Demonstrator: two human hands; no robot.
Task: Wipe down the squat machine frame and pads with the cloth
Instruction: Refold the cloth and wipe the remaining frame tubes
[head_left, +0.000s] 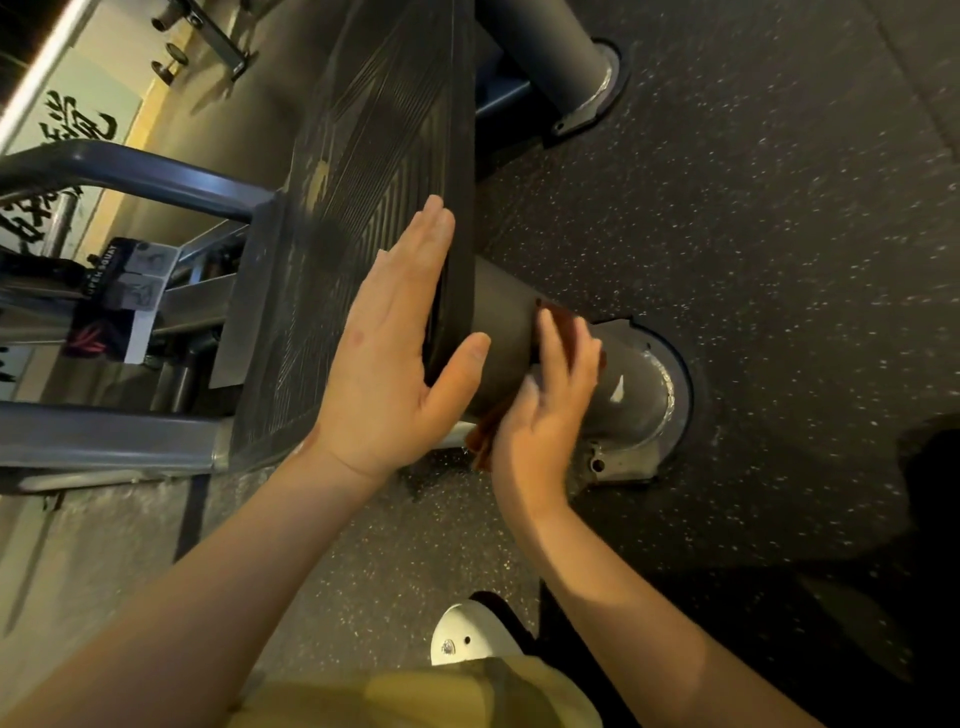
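Observation:
The squat machine's ribbed black footplate (363, 171) runs up the middle of the view. A thick grey frame tube (498, 332) slants from under it to a bolted floor flange (670, 389). My left hand (395, 348) lies flat with straight fingers on the footplate's right edge, its thumb against the tube. My right hand (545, 405) presses a brown cloth (563, 325) onto the tube just above the flange; the cloth wraps round the tube and shows again below my palm.
A second grey tube (550, 52) meets the floor at the top. Blue-grey frame bars (124, 176) and an instruction placard (124, 291) lie to the left. Speckled black rubber floor (753, 208) spreads to the right. A white shoe (467, 634) stands near the bottom.

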